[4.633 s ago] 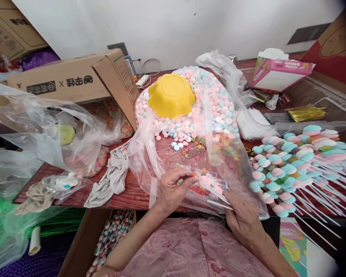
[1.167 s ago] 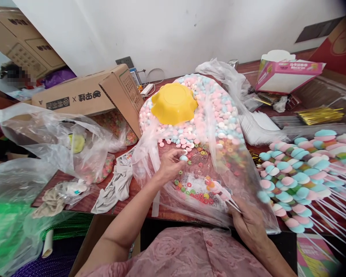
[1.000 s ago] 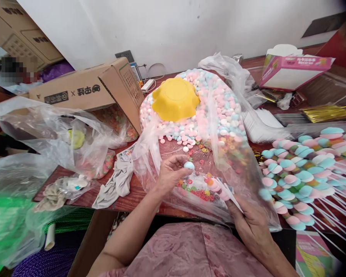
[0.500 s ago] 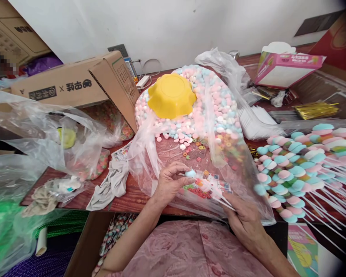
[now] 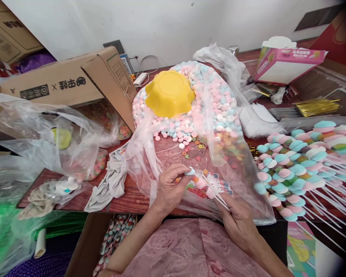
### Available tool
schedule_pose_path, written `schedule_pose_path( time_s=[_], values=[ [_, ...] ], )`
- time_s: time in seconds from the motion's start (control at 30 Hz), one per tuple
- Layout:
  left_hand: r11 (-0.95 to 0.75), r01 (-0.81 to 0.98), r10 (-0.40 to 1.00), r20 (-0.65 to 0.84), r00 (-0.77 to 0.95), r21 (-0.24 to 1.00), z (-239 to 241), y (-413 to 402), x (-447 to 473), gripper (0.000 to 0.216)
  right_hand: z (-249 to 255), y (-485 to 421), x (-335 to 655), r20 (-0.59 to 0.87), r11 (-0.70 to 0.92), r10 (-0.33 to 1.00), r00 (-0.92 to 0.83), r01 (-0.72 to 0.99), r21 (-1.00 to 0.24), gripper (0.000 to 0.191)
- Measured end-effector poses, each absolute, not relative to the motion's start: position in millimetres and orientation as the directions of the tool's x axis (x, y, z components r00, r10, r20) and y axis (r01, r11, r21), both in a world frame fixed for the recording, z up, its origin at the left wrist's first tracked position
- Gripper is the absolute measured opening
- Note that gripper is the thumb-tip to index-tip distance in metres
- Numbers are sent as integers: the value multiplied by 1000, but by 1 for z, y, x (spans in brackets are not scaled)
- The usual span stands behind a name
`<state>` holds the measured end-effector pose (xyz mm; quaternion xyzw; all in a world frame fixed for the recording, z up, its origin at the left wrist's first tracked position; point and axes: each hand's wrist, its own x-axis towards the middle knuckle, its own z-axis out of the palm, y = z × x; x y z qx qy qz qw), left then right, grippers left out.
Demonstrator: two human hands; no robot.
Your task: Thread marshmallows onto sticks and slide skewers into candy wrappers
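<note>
In the head view, my left hand (image 5: 173, 182) pinches a light blue marshmallow-like candy (image 5: 192, 171) between thumb and fingertips. My right hand (image 5: 238, 215) is closed around thin white sticks (image 5: 221, 200). At least one stick carries a pink and white candy string (image 5: 200, 183), which lies close to my left fingertips. One stick's upper end looks bare. Both hands are over the clear plastic bag (image 5: 175, 154), near the table's front edge. Beneath them are red and green ring candies (image 5: 197, 191) and a printed card (image 5: 223, 185), partly covered by the hands and sticks.
A yellow wavy-edged bowl (image 5: 170, 92) lies upside down on pastel candies (image 5: 219, 92). Finished candy skewers (image 5: 294, 165) are heaped at right. A cardboard box (image 5: 60, 82) and a grey cloth (image 5: 108, 186) are at left. A pink carton (image 5: 288, 63) stands at the back right.
My right hand has shifted slightly left with the sticks, and one stick now stands apart from the candy string. The blue candy stays pinched in my left hand, slightly turned.
</note>
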<state>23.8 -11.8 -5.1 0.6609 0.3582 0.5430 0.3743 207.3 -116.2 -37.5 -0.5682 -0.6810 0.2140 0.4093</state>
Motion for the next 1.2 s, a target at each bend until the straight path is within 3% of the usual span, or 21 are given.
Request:
schedule_pose_path(
  time_s=[0.17,0.37,0.5,0.63,0.77,0.9,1.07,1.2],
  values=[
    [-477,85,879,471,76,875,-7,-14,23,15,-39,-120,195,374,311,926,54,452,-836,23],
    [-532,114,847,528,64,839,-13,-16,23,14,-39,-117,188,486,389,870,84,491,-780,32],
    [-489,96,872,483,84,867,-14,-18,25,11,-34,-115,185,467,379,882,57,502,-777,31],
    [-350,-27,936,351,25,936,-13,-19,28,15,-32,-111,186,378,312,926,20,521,-794,27],
    [-123,-231,987,143,71,965,-9,-17,29,30,-32,-107,190,431,341,902,5,603,-721,25],
    [32,-255,990,5,143,966,-8,-13,26,24,-31,-106,193,451,343,893,-19,676,-652,22],
    [229,-408,972,-183,149,884,-14,-13,29,28,-35,-108,192,423,325,906,-9,654,-683,22],
    [206,-526,977,-203,65,825,-21,-18,37,27,-37,-109,189,388,318,922,7,558,-766,24]
  ],
)
